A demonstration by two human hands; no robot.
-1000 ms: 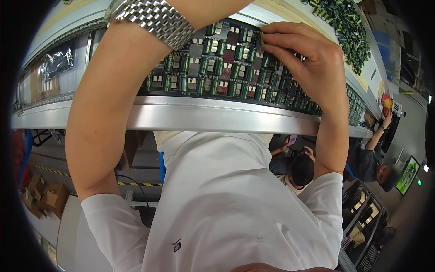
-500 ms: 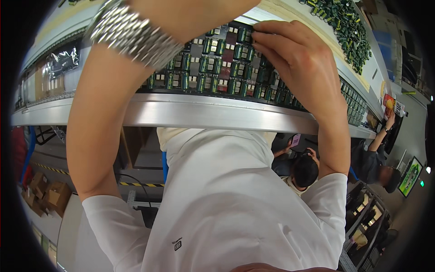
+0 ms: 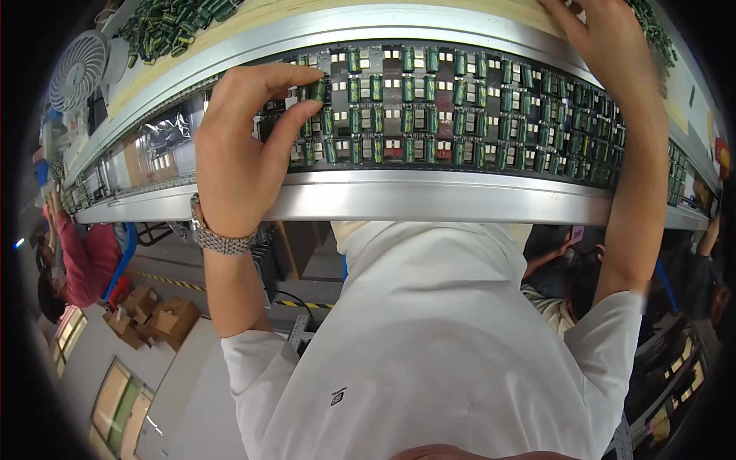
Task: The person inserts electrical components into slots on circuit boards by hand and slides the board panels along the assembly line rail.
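Observation:
My left hand (image 3: 245, 146) is over the left part of a long board panel (image 3: 391, 54), thumb and forefinger closed on a small green cylindrical capacitor (image 3: 320, 90). Rows of similar green capacitors (image 3: 410, 119) sit on the panel beside small pale blocks. My right hand (image 3: 602, 34) reaches over the far rail at the upper right, next to a heap of loose green capacitors (image 3: 652, 27). Its thumb stands apart from the fingers, whose tips are partly cut off by the picture's upper edge.
A metal front rail (image 3: 429, 201) runs between me and the panel. Another capacitor heap (image 3: 180, 27) lies at the far left, near a white fan (image 3: 80, 69). A person in red (image 3: 88, 261) sits on the left; cardboard boxes (image 3: 165, 322) stand behind.
My left hand has come back from the far side to the panel's left part, a capacitor now visible in its fingers. My right hand has left the panel for the upper right. The view has shifted.

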